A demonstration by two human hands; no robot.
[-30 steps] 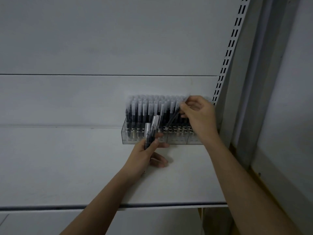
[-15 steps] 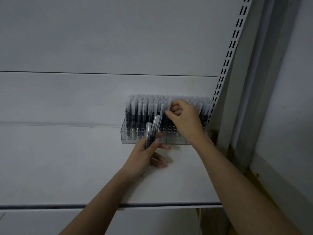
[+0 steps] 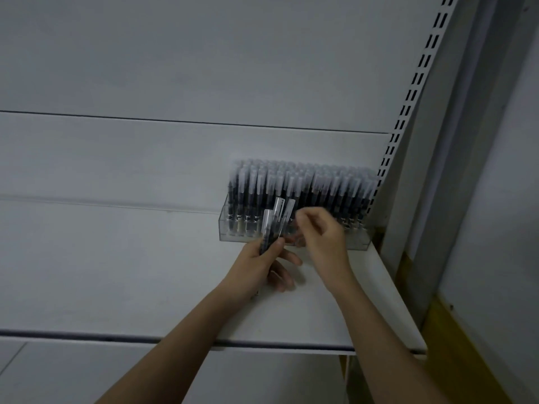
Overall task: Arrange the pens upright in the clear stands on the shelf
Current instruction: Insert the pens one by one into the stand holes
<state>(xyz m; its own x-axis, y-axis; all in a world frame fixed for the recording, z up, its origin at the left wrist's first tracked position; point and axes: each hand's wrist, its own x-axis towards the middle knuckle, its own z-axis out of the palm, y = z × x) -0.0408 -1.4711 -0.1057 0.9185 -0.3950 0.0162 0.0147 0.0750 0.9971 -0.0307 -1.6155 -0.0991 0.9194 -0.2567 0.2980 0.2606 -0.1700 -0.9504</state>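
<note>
Dark clear-capped pens (image 3: 274, 225) being gripped by left hand (image 3: 262, 266) | right hand (image 3: 320, 237) reaching them, fingers curled, hold unclear | clear plastic stands (image 3: 233, 228) standing full on white shelf (image 3: 116, 272)

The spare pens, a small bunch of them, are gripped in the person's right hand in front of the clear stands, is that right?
Not quite: the head view shows the spare pens gripped in the left hand, not the right. They are a small bunch, held in front of the clear stands. The right hand reaches toward their tops.

Shelf (image 3: 116, 272) leftward open — stands (image 3: 233, 228) block right.
</note>
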